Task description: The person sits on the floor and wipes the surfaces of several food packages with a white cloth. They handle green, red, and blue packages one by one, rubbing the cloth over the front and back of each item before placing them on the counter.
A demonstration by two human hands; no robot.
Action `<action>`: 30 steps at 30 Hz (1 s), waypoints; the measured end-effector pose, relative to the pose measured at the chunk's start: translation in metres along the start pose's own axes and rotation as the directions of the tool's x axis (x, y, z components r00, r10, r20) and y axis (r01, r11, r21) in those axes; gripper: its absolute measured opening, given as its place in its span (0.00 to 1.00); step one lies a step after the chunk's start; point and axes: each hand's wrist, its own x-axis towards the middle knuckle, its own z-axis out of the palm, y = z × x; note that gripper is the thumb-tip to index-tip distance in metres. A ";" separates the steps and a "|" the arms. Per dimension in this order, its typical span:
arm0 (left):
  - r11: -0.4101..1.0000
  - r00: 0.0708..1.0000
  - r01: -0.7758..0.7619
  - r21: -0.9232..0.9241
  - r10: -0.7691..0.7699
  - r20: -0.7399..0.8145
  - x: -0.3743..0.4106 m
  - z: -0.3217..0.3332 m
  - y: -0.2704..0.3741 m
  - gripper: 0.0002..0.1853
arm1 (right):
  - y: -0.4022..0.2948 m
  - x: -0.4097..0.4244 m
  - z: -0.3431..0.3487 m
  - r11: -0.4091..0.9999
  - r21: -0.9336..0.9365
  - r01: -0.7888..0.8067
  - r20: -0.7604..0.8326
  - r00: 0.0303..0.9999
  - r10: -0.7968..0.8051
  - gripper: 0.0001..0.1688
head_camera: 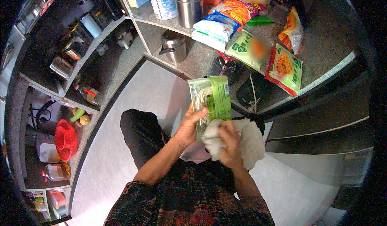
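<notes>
In front of my body, my left hand (189, 124) grips a clear and green plastic packet of noodles (219, 97) by its lower left side, thumb on its face. My right hand (230, 144), blurred, holds a whitish cloth (252, 137) against the packet's lower end. Part of the cloth hangs to the right of that hand. Beyond the packet, two green food packets (246, 49) (285, 70) lie at the front of a stone shelf.
The shelf (199, 55) also bears a steel canister (189, 5), a large tin (162, 2), a lidded steel pot (173, 46) and several bagged foods. Left are more shelves with jars, bottles and a red plastic basket (66, 140). Dark drawers (320, 117) stand at the right.
</notes>
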 end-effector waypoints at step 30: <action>0.999 0.999 0.046 0.017 -0.046 0.001 -0.008 -0.001 0.002 0.28 | 0.020 0.066 -0.005 0.988 -0.155 0.022 -0.365 0.928 -0.078 0.31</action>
